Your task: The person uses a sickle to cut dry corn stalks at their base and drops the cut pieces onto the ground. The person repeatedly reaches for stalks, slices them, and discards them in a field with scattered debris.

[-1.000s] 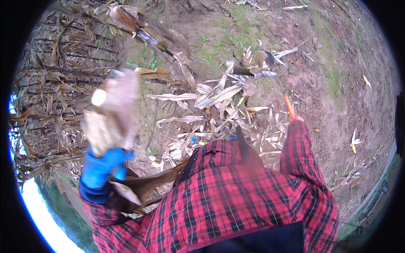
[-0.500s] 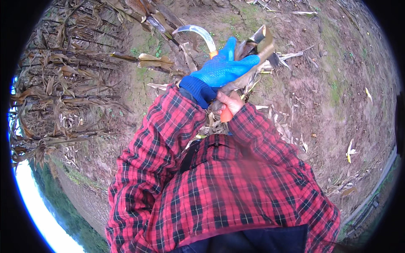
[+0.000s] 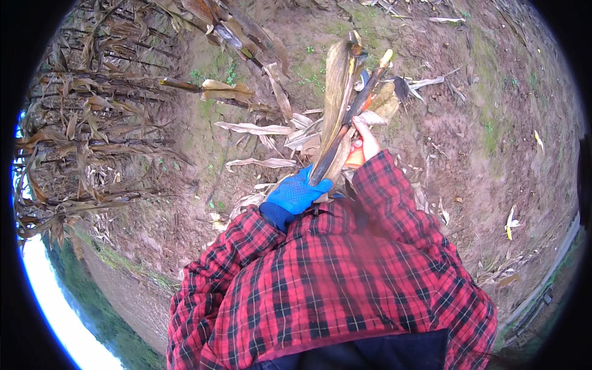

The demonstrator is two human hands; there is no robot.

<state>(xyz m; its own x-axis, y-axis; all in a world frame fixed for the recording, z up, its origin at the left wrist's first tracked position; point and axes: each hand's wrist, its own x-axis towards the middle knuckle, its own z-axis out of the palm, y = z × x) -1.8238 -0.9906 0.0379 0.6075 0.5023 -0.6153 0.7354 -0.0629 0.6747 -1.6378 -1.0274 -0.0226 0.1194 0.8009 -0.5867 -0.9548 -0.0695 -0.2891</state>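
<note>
My left hand (image 3: 297, 192), in a blue knitted glove, is closed around the lower end of a dry corn stalk (image 3: 338, 143). The stalk slants up and away to the right, with a broad tan husk leaf (image 3: 336, 80) along its left side. My bare right hand (image 3: 368, 140) is closed on the orange handle of a sickle (image 3: 355, 158), right beside the stalk. Most of the sickle's blade is hidden behind the stalk and leaves. Whether the right fingers also press on the stalk, I cannot tell.
Dry fallen leaves (image 3: 265, 129) litter the reddish soil beneath my hands. Rows of standing dry corn stalks (image 3: 92, 148) fill the left side. More dry stalks (image 3: 237, 37) lie at the far middle. A pale strip (image 3: 549, 271) edges the ground at lower right.
My left hand has drawn back toward my body, from above the right hand to below it, and holds the stalk's near end. The sickle blade, earlier in plain view, is now mostly covered.
</note>
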